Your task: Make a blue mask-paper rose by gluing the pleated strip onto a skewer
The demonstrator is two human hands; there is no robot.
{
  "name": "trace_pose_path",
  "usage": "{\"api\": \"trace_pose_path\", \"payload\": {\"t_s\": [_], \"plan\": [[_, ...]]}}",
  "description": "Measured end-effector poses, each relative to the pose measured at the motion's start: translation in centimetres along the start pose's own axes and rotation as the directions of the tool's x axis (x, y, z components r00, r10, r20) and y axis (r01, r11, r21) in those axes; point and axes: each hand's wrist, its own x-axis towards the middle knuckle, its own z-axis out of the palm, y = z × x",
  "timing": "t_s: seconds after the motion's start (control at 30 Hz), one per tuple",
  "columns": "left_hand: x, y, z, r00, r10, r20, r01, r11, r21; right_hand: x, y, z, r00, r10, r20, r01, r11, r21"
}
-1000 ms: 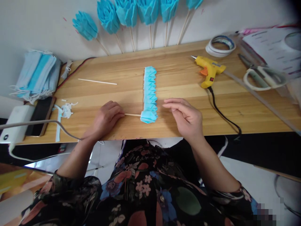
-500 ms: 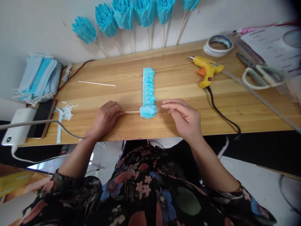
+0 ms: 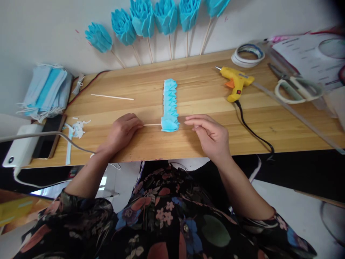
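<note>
My left hand (image 3: 122,131) pinches the end of a thin wooden stick (image 3: 152,125) low over the table. On the stick's other end sits a rolled blue bud (image 3: 169,124), wound from a pleated blue strip (image 3: 169,95) with a zigzag right edge. The unrolled part of the strip lies flat, stretching away from me. Just right of the bud, my right hand (image 3: 211,135) is held with its fingers slightly curved and apart from the thumb. It touches neither bud nor strip.
Several blue flowers on sticks (image 3: 142,18) lean against the wall. To the right lie a yellow glue gun (image 3: 238,82), tape rolls (image 3: 248,55) and scissors (image 3: 296,88). On the left are face masks (image 3: 45,91), a phone (image 3: 50,136), a white power bank (image 3: 23,145), scraps (image 3: 78,128) and another stick (image 3: 111,96).
The bud has rolled a little farther along the strip, away from me, and my left hand and the stick moved with it. My right hand has barely moved.
</note>
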Motion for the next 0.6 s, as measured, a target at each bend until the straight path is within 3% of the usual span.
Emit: {"api": "trace_pose_path", "payload": {"t_s": [0.6], "plan": [[0.92, -0.86, 0.1, 1.0, 0.0, -0.002, 0.0, 1.0, -0.011, -0.1, 0.39, 0.02, 1.0, 0.003, -0.001, -0.003, 1.0, -0.028]]}}
